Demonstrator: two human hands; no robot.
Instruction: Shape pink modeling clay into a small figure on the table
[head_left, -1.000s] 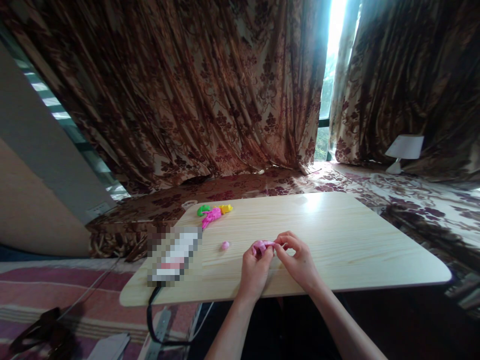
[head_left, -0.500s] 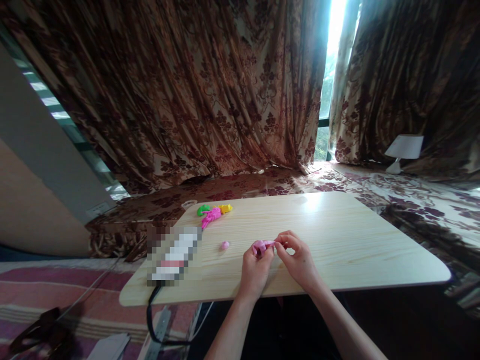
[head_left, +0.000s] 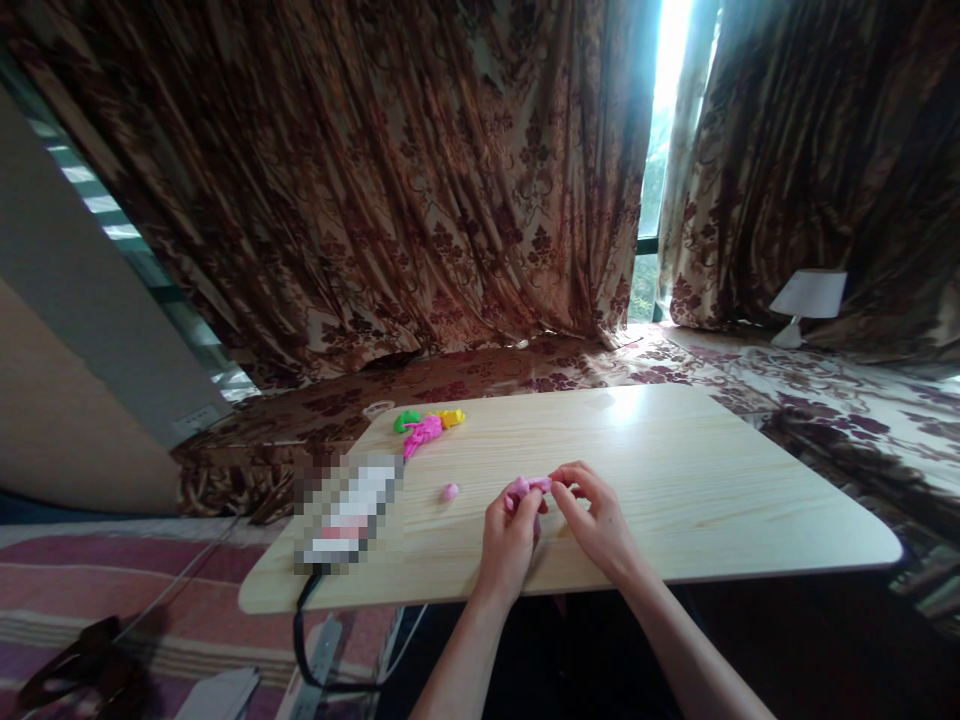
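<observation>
Above the near part of the pale wooden table [head_left: 675,480], my left hand [head_left: 510,540] is closed around a soft, light pink lump of modelling clay [head_left: 523,486]. Part of the clay is hidden by the fingers, and a narrow end sticks out to the right. My right hand [head_left: 596,520] pinches that end between thumb and fingertips. On the tabletop left of my hands sits a small pink ball [head_left: 450,492], apart from them.
Green [head_left: 406,421], bright pink [head_left: 424,432] and yellow pieces [head_left: 451,418] lie together at the table's back left. A blurred-out device [head_left: 356,505] with a black cable [head_left: 300,625] lies near the left edge. A white lamp [head_left: 810,293] stands far right, beyond the table.
The clay has turned slightly in my left hand, and its right end looks shorter and thicker. Some of it shows below the left fingers now. Both hands stay nearly in place.
</observation>
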